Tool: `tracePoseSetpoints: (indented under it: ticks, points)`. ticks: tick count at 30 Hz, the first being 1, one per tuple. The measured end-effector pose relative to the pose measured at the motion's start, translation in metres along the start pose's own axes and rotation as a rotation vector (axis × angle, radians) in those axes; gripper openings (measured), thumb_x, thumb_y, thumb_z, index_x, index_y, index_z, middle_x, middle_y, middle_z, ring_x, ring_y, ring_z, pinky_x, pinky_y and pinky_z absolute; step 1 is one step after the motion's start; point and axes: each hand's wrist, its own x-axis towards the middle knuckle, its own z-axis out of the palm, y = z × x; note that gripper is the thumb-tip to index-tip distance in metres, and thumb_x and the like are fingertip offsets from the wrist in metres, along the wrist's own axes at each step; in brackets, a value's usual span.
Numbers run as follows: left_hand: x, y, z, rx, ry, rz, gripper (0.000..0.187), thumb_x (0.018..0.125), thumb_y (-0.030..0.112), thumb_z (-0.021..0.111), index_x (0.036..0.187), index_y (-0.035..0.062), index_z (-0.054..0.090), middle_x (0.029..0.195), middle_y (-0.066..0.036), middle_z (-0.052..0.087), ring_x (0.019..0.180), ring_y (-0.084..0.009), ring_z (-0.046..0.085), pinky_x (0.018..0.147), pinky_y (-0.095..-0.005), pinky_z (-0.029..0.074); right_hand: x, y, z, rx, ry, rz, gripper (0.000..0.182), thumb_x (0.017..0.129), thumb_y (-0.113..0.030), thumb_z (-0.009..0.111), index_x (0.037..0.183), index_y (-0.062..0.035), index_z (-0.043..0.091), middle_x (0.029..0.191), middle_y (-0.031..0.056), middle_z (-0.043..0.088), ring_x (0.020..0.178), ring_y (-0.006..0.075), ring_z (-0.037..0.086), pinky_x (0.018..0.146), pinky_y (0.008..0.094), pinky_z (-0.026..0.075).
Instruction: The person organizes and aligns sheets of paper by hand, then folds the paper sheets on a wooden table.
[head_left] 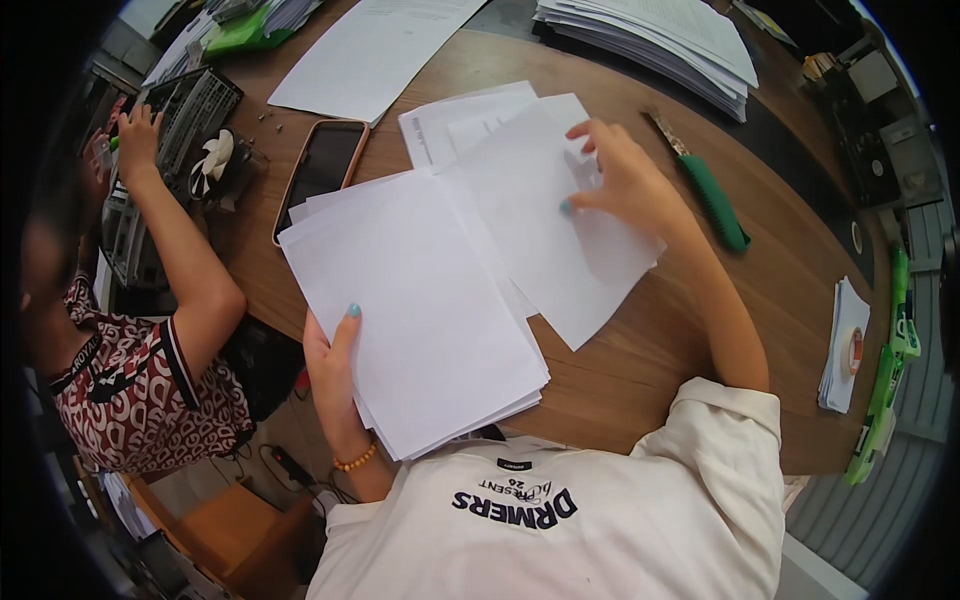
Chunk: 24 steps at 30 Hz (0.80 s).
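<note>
My left hand (334, 365) grips a stack of white paper (430, 310) at its left edge, thumb on top and fingers underneath. The stack's lower end reaches over the table's near edge, close to my shirt. Over a second group of white sheets (560, 230) to the right, my right hand (625, 175) hovers with thumb and fingers apart. Nothing shows between those fingers, and whether they touch the paper is hard to tell. Beneath these sheets, some printed papers (430, 135) stick out at the far side.
A phone (325, 175) lies left of the stack, and a green-handled knife (712, 200) lies right of my right hand. Thick paper piles (660, 40) stand at the back. Another person's hand (140, 145) is at a keyboard-like device (170, 120), near a small fan (212, 165).
</note>
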Motion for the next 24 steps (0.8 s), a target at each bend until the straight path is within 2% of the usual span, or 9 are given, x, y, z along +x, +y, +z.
tracePoseSetpoints:
  ticks: [2,5,9,11,14,19,21,23,24]
  points:
    - [0.001,-0.003,-0.003,0.020,0.004,0.017,0.036,0.084,0.006,0.054,0.116,-0.0077,0.043,0.104,-0.011,0.056,0.091,-0.0121,0.054,0.080,-0.0237,0.042,0.003,0.000,-0.007,0.076,0.169,-0.038,0.056,0.065,-0.006,0.071,0.115,-0.0028,0.045,0.106,0.0183,0.049,0.091,0.0273,0.058,0.076,0.0365,0.049]
    - [0.001,-0.005,-0.003,-0.018,-0.003,0.025,0.036,0.084,0.006,0.054,0.116,-0.0079,0.043,0.104,-0.011,0.056,0.091,-0.0122,0.054,0.080,-0.0239,0.042,0.007,0.012,-0.027,0.178,0.292,-0.064,0.054,0.064,-0.002,0.071,0.113,-0.0006,0.048,0.109,0.0171,0.052,0.088,0.0241,0.060,0.075,0.0325,0.051]
    - [0.001,-0.005,-0.002,-0.011,-0.008,0.028,0.037,0.084,0.007,0.054,0.116,-0.0082,0.043,0.104,-0.011,0.056,0.090,-0.0118,0.054,0.079,-0.0237,0.042,0.008,0.015,-0.063,0.380,0.209,0.038,0.036,0.069,-0.004,0.069,0.104,-0.0015,0.060,0.094,0.0136,0.064,0.083,0.0179,0.062,0.074,0.0261,0.051]
    - [0.000,-0.003,0.000,-0.031,-0.003,0.023,0.037,0.084,0.007,0.054,0.116,-0.0085,0.043,0.103,-0.011,0.056,0.090,-0.0114,0.054,0.079,-0.0233,0.042,-0.001,0.005,-0.073,0.399,0.291,-0.081,0.027,0.073,-0.005,0.066,0.100,0.0003,0.063,0.089,0.0120,0.065,0.079,0.0168,0.063,0.073,0.0256,0.050]
    - [0.001,-0.003,0.001,-0.044,-0.009,0.019,0.037,0.084,0.006,0.054,0.117,-0.0081,0.043,0.103,-0.011,0.056,0.089,-0.0109,0.054,0.078,-0.0226,0.043,-0.004,-0.010,-0.085,0.794,0.196,-0.222,0.027,0.077,-0.004,0.064,0.103,0.0037,0.060,0.090,0.0121,0.065,0.078,0.0150,0.063,0.070,0.0245,0.051]
    - [-0.004,0.000,0.006,-0.053,0.078,0.007,0.036,0.088,0.016,0.048,0.117,-0.0057,0.044,0.106,-0.010,0.055,0.090,-0.0130,0.054,0.080,-0.0257,0.043,-0.012,-0.039,-0.025,1.027,-0.037,-0.052,0.027,0.075,-0.001,0.063,0.102,0.0027,0.061,0.088,0.0104,0.064,0.079,0.0135,0.062,0.068,0.0239,0.050]
    - [-0.007,0.004,0.010,-0.121,0.153,-0.010,0.036,0.090,0.019,0.044,0.117,-0.0046,0.045,0.107,-0.010,0.055,0.090,-0.0142,0.055,0.081,-0.0272,0.044,-0.014,-0.041,0.021,1.047,-0.206,-0.095,0.024,0.075,-0.001,0.063,0.099,0.0017,0.061,0.086,0.0089,0.064,0.080,0.0130,0.061,0.067,0.0239,0.051]
    - [-0.010,0.005,0.010,-0.386,0.011,-0.060,0.038,0.093,0.024,0.038,0.119,-0.0031,0.043,0.111,-0.008,0.053,0.094,-0.0145,0.054,0.085,-0.0293,0.042,-0.018,-0.042,0.063,0.847,-0.128,-0.297,0.024,0.077,-0.003,0.061,0.101,-0.0004,0.060,0.088,0.0033,0.061,0.082,0.0104,0.058,0.066,0.0250,0.052]
    - [-0.011,0.009,0.015,-0.295,0.056,-0.019,0.038,0.090,0.019,0.046,0.119,-0.0038,0.043,0.108,-0.010,0.055,0.094,-0.0146,0.054,0.084,-0.0280,0.043,-0.021,-0.049,0.067,0.844,-0.121,-0.296,0.024,0.077,-0.003,0.061,0.101,-0.0004,0.060,0.088,0.0033,0.061,0.082,0.0104,0.058,0.066,0.0250,0.052]
